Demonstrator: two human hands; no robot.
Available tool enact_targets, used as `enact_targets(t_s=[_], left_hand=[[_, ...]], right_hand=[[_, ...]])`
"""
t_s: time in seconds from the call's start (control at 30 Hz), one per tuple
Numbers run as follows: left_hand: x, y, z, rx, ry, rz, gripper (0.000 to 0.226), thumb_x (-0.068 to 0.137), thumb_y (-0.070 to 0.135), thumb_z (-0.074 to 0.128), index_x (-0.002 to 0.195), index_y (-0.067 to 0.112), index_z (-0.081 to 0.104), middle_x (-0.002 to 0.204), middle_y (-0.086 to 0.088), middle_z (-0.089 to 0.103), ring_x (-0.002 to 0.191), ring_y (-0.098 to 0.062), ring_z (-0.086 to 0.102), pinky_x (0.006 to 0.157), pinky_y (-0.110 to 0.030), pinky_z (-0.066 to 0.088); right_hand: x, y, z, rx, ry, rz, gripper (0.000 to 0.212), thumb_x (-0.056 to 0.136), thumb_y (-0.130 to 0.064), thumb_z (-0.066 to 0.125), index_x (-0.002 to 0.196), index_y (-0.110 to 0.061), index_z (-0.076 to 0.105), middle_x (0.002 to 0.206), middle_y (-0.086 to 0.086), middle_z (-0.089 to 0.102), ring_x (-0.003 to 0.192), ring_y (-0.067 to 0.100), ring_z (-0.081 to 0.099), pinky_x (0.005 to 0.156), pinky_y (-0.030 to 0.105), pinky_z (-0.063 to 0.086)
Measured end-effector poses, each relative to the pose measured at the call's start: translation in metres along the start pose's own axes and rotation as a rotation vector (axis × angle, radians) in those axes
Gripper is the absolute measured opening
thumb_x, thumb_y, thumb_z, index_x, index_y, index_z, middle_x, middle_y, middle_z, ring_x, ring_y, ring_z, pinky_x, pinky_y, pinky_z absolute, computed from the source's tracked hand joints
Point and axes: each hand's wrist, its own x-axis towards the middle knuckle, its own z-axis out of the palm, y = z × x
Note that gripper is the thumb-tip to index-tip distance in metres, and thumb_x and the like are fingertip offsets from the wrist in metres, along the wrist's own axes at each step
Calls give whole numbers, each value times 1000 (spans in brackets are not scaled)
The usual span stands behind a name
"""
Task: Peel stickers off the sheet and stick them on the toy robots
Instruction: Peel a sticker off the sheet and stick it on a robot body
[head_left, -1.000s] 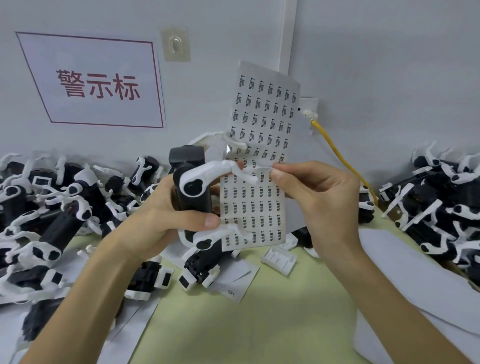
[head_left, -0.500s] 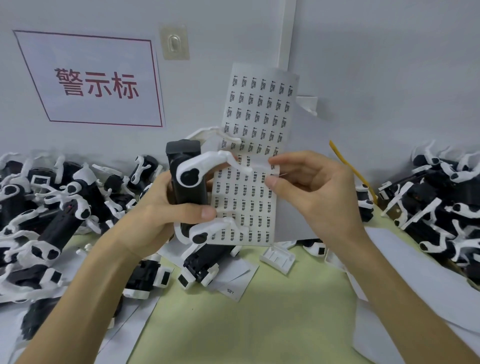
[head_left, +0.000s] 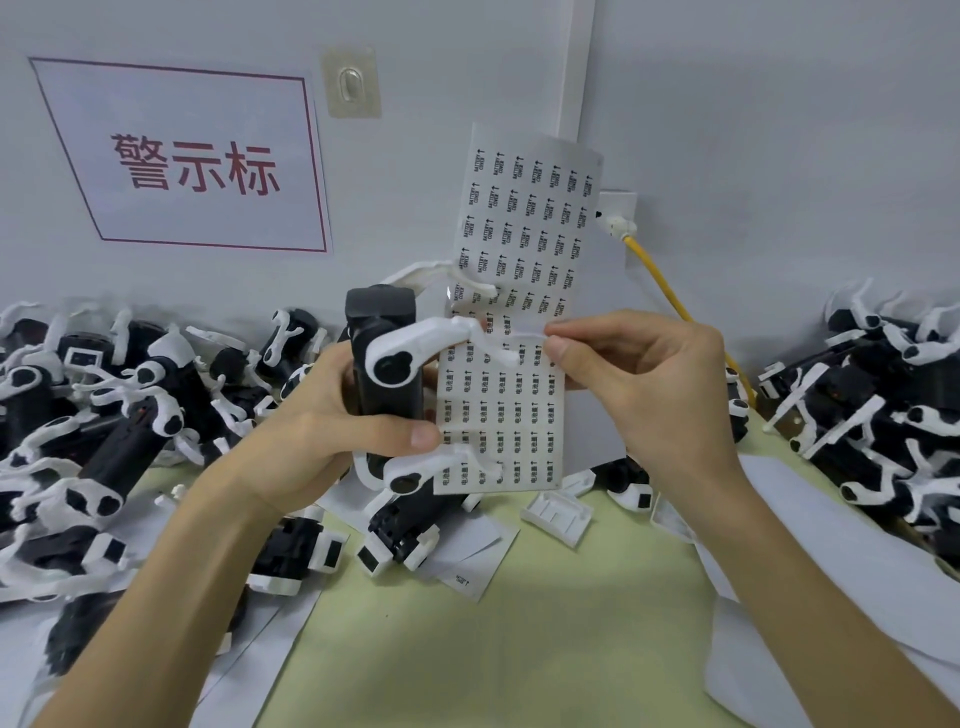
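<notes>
Pinched sticker in right hand at upright sheet; robot clasped in left hand, axis vertical, just beside at 9 o'clock.

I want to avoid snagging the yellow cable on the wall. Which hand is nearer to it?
Right. The right hand, pinching at the sticker sheet, overlaps the yellow cable in this view; the left hand grips the toy robot well to its left.

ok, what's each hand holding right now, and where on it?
Left hand grips the toy robot round its black body, the sticker sheet apparently pressed behind it. Right hand pinches a sticker at its edge, mid-sheet.
</notes>
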Motion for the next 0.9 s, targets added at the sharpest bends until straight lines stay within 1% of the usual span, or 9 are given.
enact_targets(t_s=[0.1, 0.23, 0.4, 0.5, 0.6, 0.7, 0.77, 0.83, 0.9], left_hand=[[0, -1, -1, -7, 5, -19, 57, 65, 10, 78, 120, 26, 75, 121, -12, 74, 114, -33, 70, 91, -35, 58], [1, -3, -2, 6, 6, -37, 58, 64, 11, 79, 120, 20, 73, 120, -19, 73, 114, -40, 69, 91, -39, 58], [1, -3, 0, -5, 21, -27, 53, 62, 12, 78, 112, 30, 77, 113, -7, 77, 107, -30, 73, 87, -34, 59], [1, -3, 0, -8, 49, -39, 52, 60, 13, 80, 109, 29, 78, 111, -10, 76, 105, -32, 73, 84, -35, 60], [2, -4, 0, 0, 90, -63, 49, 58, 14, 81, 105, 26, 78, 108, -12, 76, 102, -33, 74, 81, -36, 60], [3, -5, 2, -18, 67, -87, 46, 62, 14, 80, 105, 30, 79, 108, -7, 77, 100, -29, 75, 79, -34, 60], [2, -4, 2, -23, 40, -110, 45, 65, 14, 79, 107, 30, 79, 109, -5, 78, 101, -26, 75, 80, -31, 60], [3, -4, 1, 5, 16, -168, 43, 68, 15, 80, 110, 24, 78, 111, -6, 78, 102, -25, 75, 82, -29, 60], [5, -7, -1, 74, 11, -240, 46, 70, 18, 82, 115, 23, 77, 119, -8, 76, 109, -27, 73, 87, -32, 60]], right_hand=[[1, 0, -1, 35, -5, 36, 6, 88, -2, 77, 93, -4, 78, 84, 2, 80, 79, 18, 78, 68, 22, 61], [2, 1, -1, 52, -4, 62, 4, 89, -2, 75, 92, -4, 77, 84, 3, 80, 78, 20, 78, 66, 24, 61], [3, 3, -2, 42, -26, 48, 5, 92, -5, 73, 93, -9, 75, 84, 3, 80, 77, 21, 78, 66, 29, 63], [3, 4, -3, 32, -37, 43, 5, 93, -7, 72, 93, -11, 74, 83, 3, 80, 75, 23, 78, 66, 34, 64], [4, 5, -4, -1, 6, 9, 6, 94, -8, 72, 93, -14, 74, 78, 3, 78, 65, 21, 75, 61, 29, 61], [6, 6, -7, -4, 73, -22, 7, 96, -8, 69, 95, -14, 73, 76, 3, 75, 57, 19, 68, 60, 26, 57], [8, 5, -9, 16, 90, -36, 7, 97, -7, 67, 98, -13, 72, 74, 5, 73, 55, 19, 65, 61, 26, 56], [8, 4, -10, 29, 83, -48, 8, 97, -5, 67, 100, -11, 71, 76, 5, 73, 56, 18, 66, 61, 25, 55], [8, 3, -9, 37, 61, -58, 10, 95, -3, 69, 102, -11, 71, 80, 6, 75, 58, 17, 68, 62, 23, 55]])
